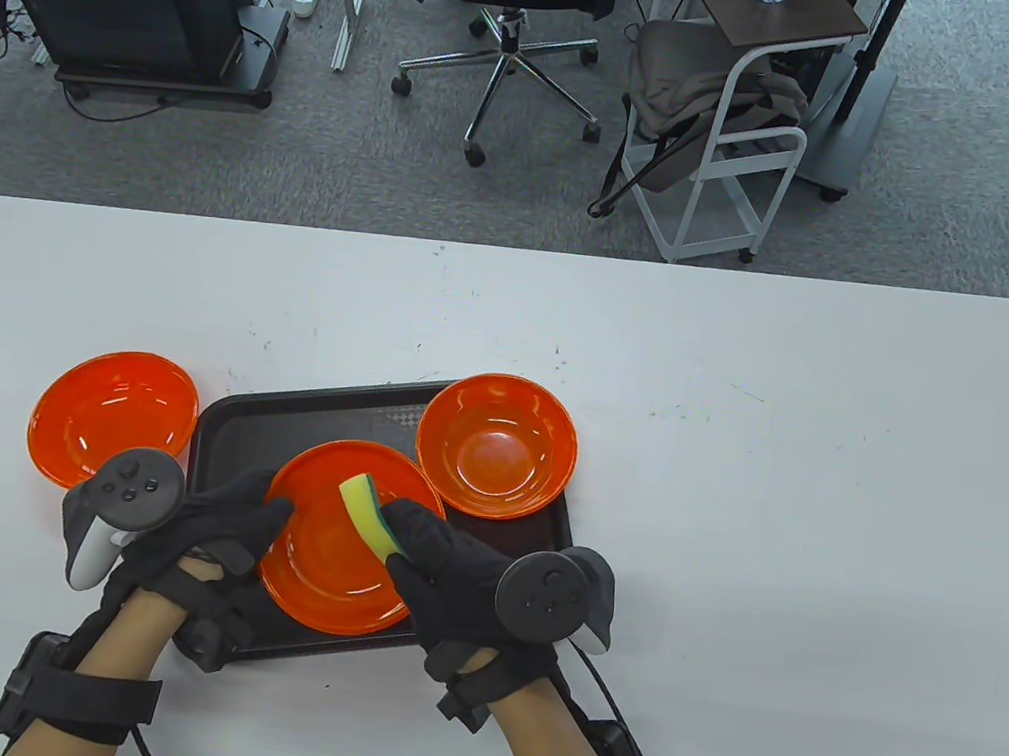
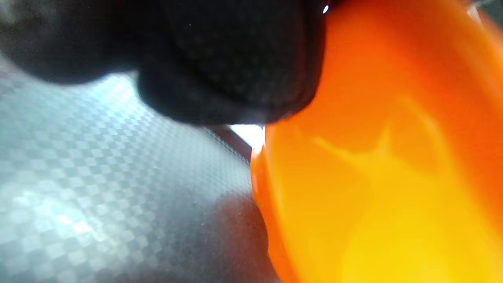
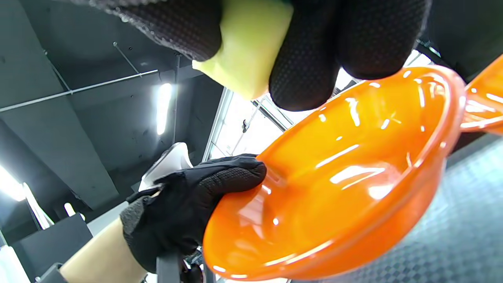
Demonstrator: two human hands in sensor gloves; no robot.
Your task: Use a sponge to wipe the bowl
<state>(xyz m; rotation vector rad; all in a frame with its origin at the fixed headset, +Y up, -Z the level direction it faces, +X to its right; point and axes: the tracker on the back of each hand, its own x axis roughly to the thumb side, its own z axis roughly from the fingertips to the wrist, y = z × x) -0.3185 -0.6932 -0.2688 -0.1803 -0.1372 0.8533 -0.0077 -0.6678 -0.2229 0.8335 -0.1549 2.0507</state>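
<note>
White and faintly scuffed, the table (image 1: pixel 734 441) runs wide and bare to the right of the work, with grey carpet, an office chair (image 1: pixel 508 23) and a white cart (image 1: pixel 731 149) beyond its far edge.

From the right hand (image 1: pixel 445 581) outward: its gloved fingers (image 3: pixel 302 67) pinch a sponge (image 1: pixel 370 516) (soft yellow foam with a green scouring face), one end sticking out over the inside of the nearest bowl (image 1: pixel 344 551). In the right wrist view the sponge sits just above the bowl's glossy inner wall; whether it touches the surface cannot be told. The left hand (image 1: pixel 222 537) grips that bowl by its left rim, thumb on the inner lip, and holds it tilted with its near edge raised off the tray (image 1: pixel 225 437).

The bowl is smooth, shiny orange plastic, round with a thin rolled rim, and bright highlights slide across it. The tray beneath is dark, rectangular with rounded corners, and its floor shows a fine checkered weave texture in the left wrist view. A second orange bowl (image 1: pixel 497 445) stands upright on the tray's far right corner, its rim just beside the held bowl and overhanging the tray's edge. A third bowl (image 1: pixel 113 420) sits on the table just left of the tray, close behind the left hand's tracker (image 1: pixel 121 507). The tray's near edge lies well back from the table's front edge, where both forearms come in.
</note>
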